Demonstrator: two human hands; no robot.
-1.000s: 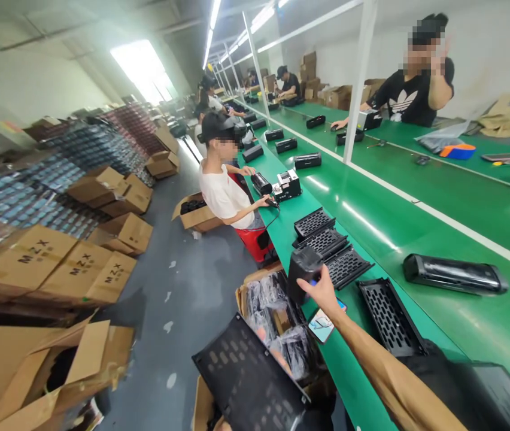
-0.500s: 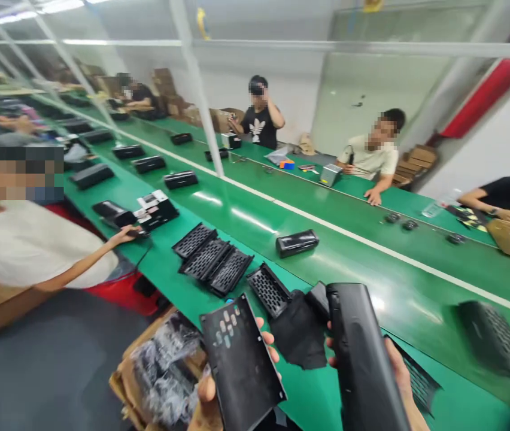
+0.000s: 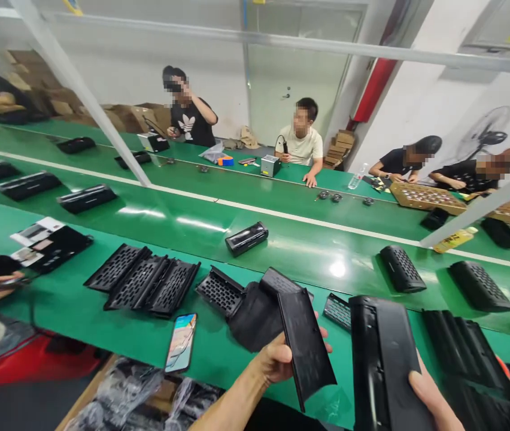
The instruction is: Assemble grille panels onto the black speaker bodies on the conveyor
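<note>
Far beyond held casing (image 3: 387,362), trefoil logo (image 3: 187,127)

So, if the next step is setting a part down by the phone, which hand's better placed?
Likely the left hand: it holds the thin black panel nearer the phone. The right hand holds the bulkier black housing farther off.

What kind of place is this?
Probably a factory: several people sit or stand along a long green worktop, and many similar black casings lie spread out on it.
</note>
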